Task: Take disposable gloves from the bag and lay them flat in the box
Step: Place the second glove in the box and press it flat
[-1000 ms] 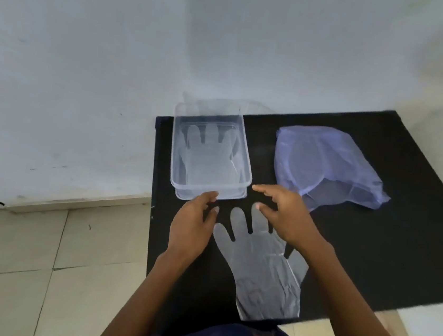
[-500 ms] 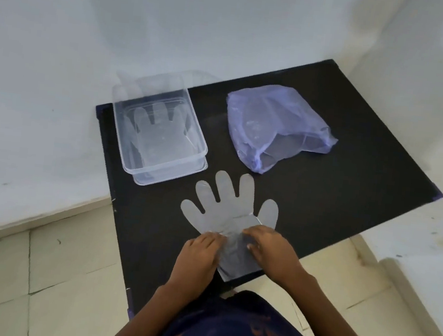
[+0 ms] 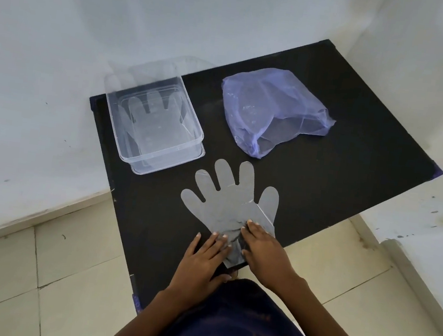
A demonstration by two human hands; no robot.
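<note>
A clear disposable glove (image 3: 228,196) lies flat on the black table (image 3: 340,159), fingers pointing away from me. Its cuff reaches the near table edge and is crumpled between my hands. My left hand (image 3: 204,257) rests on the cuff's left side, fingers on top and thumb down at the table edge. My right hand (image 3: 261,247) presses bent fingertips into the cuff's right side. At the back left stands the clear plastic box (image 3: 189,147), with a glove (image 3: 151,115) lying flat inside. The purple plastic bag (image 3: 270,112) lies crumpled at the back middle, its mouth facing me.
White walls close the table in at the back and right. Beige floor tiles (image 3: 37,271) lie to the left and in front. My dark blue clothing (image 3: 237,330) fills the bottom of the view.
My hands slid from the glove's fingers down to its cuff at the near table edge. The view pulled back and turned, so more of the table shows.
</note>
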